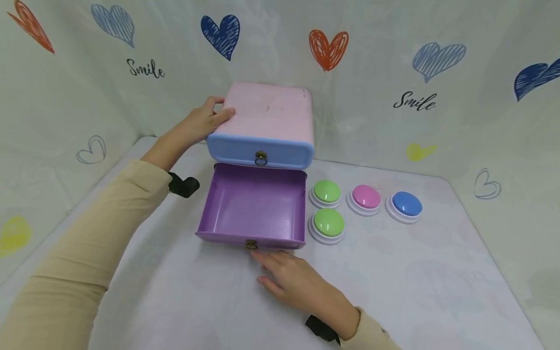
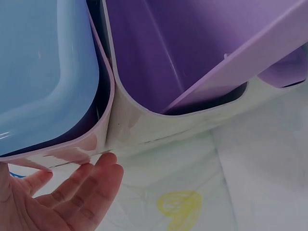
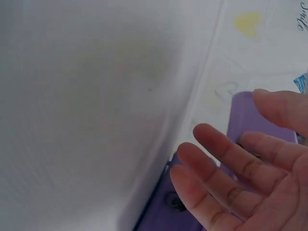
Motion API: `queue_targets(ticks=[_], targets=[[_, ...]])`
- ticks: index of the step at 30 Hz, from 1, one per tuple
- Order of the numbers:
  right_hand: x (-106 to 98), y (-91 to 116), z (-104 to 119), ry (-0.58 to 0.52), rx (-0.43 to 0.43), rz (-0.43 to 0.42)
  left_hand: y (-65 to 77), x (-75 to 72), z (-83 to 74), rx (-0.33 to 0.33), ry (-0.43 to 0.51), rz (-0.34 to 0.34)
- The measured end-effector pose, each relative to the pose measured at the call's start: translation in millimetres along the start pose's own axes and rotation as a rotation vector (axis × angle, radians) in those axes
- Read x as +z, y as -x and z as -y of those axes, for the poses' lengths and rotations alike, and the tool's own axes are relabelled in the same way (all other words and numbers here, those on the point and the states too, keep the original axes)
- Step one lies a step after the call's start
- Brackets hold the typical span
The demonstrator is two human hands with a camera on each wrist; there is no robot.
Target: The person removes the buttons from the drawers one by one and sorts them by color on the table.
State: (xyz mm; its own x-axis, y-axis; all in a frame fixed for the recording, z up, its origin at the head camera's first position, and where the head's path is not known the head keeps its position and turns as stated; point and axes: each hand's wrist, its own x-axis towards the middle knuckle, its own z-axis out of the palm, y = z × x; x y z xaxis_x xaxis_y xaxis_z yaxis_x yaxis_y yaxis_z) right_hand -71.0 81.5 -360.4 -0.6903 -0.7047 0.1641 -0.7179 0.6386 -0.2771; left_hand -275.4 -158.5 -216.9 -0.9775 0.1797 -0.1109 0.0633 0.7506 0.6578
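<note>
A small drawer cabinet with a pink top [image 1: 269, 109] stands at the back of the table. Its blue upper drawer [image 1: 280, 153] is closed and bears a ring pull. Below, a purple drawer [image 1: 258, 199] is pulled far out, with nothing inside. My left hand [image 1: 205, 120] rests against the cabinet's upper left side, thumb on the top; in the left wrist view its fingers [image 2: 103, 185] lie fairly straight along the side wall. My right hand [image 1: 293, 277] is in front of the purple drawer, index fingertip right at its ring pull [image 1: 251, 244]. Its fingers [image 3: 221, 144] are loosely extended.
Right of the drawer are two green push buttons [image 1: 329, 222], a pink one [image 1: 366, 197] and a blue one [image 1: 407, 203], all on white bases. Another purple drawer front [image 3: 180, 209] shows low in the right wrist view. A heart-printed sheet [image 1: 367, 121] hangs behind.
</note>
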Motion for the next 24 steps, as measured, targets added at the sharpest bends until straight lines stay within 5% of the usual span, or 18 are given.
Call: queue_targets(ticks=[10, 24], targets=[[12, -3, 3, 0.108, -0.023, -0.065, 0.1, 0.4, 0.5, 0.008, -0.002, 0.006], [9, -9, 4, 0.126, -0.029, -0.096, 0.9, 0.8, 0.1, 0.011, -0.010, 0.004]])
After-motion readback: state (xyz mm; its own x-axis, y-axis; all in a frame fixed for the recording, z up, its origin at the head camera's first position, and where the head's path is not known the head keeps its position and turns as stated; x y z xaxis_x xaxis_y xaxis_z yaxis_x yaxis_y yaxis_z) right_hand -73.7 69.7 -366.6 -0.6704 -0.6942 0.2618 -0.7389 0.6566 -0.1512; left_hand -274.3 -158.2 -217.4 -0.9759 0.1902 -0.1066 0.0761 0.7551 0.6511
